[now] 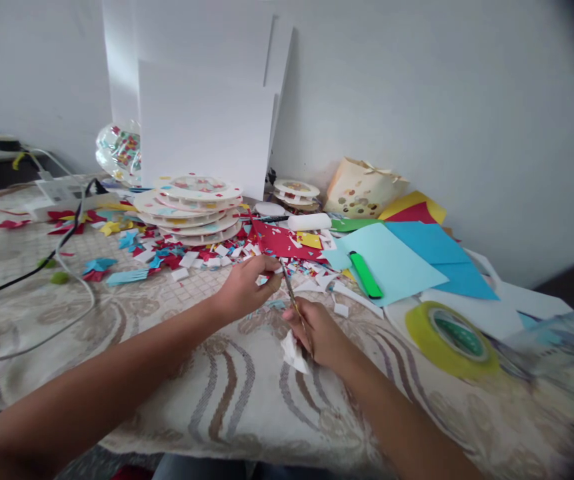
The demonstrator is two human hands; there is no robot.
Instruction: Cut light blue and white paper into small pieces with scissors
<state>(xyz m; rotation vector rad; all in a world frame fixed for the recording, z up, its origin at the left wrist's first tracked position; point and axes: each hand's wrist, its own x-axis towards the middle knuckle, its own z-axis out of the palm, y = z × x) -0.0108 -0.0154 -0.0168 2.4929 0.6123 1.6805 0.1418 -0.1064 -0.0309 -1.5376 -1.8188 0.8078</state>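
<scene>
My right hand (323, 333) is closed round the handles of a pair of scissors (289, 288), with the blades pointing up and away from me. Just left of the blades, my left hand (244, 287) pinches a small white piece (279, 270) between thumb and fingers. The scissor tips are right beside that piece; whether they touch it is too small to tell. A crumpled white tissue-like scrap (295, 353) shows below my right hand. Beyond both hands, small red, white and blue paper bits (221, 253) lie scattered round a red sheet (281, 240).
Stacked white discs (191, 217) stand behind the scraps, before white boards (207, 127) leaning on the wall. To the right lie a green cutter (365, 275), light blue paper (401, 267) and a yellow tape roll (429, 340). Cables (84, 280) cross the patterned tablecloth (167, 400) at left.
</scene>
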